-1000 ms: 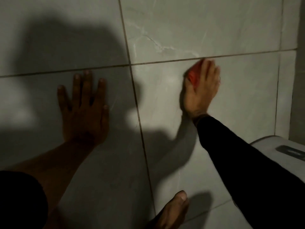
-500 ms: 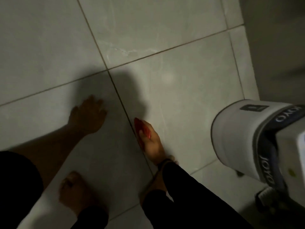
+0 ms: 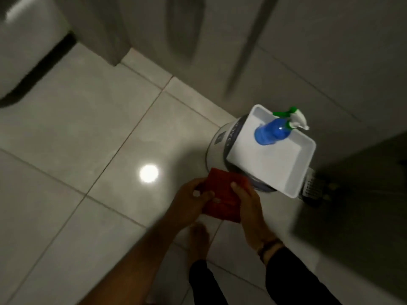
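Note:
A red cloth (image 3: pixel 223 194) is held flat in front of me over the tiled floor. My left hand (image 3: pixel 189 200) grips its left edge, thumb on top. My right hand (image 3: pixel 247 203) holds its right side, thumb laid across the cloth. Just beyond the cloth a white tray (image 3: pixel 295 172) sits on a white bucket (image 3: pixel 217 139). A blue spray bottle (image 3: pixel 269 133) with a white and green trigger lies in the tray's far corner.
Glossy light floor tiles (image 3: pixel 88 133) with a lamp's bright reflection (image 3: pixel 149 173) spread to the left. A white toilet (image 3: pixel 24 51) stands at the top left. Grey wall tiles run along the back and right. My bare foot (image 3: pixel 198 236) is below the cloth.
The view swung from the wall tiles to the floor and bucket. My left hand left the tile. The red cloth, earlier pressed under my right hand alone, is now held by both hands.

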Demonstrator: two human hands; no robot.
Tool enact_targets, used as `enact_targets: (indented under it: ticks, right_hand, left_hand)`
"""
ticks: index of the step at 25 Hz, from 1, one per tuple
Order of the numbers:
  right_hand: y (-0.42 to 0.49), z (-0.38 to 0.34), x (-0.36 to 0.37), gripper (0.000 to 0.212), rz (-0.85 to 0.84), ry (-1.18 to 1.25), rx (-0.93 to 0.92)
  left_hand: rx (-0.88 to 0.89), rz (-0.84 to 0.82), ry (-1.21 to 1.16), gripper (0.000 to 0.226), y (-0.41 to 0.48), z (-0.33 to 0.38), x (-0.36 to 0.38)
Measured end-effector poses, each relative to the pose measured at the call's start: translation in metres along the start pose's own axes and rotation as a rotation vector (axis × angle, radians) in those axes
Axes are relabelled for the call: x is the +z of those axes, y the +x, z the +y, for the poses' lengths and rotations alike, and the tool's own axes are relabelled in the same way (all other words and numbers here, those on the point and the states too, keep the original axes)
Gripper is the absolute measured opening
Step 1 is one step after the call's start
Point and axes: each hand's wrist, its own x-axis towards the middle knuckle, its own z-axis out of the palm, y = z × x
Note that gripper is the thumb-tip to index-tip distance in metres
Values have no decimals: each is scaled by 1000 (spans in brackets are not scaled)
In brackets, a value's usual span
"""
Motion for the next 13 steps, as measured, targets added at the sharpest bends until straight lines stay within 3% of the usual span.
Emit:
enact_targets:
  ticks: [2,5,9,13]
  right_hand:
    - [24,-30,-26,27,86,57,18]
    - [73,-55,-66,34,173,42,42]
    - [142,-43,-100,42,199,-118,110]
    - [188,-37,-103,59,305,-253,153]
  left_hand:
    - [19,-48,161,49,27,42,27]
    - [6,-26,445,50,82,80,78]
    - [4,86,853,34,149,75,133]
    - [65,216,1090,40,191,61,152]
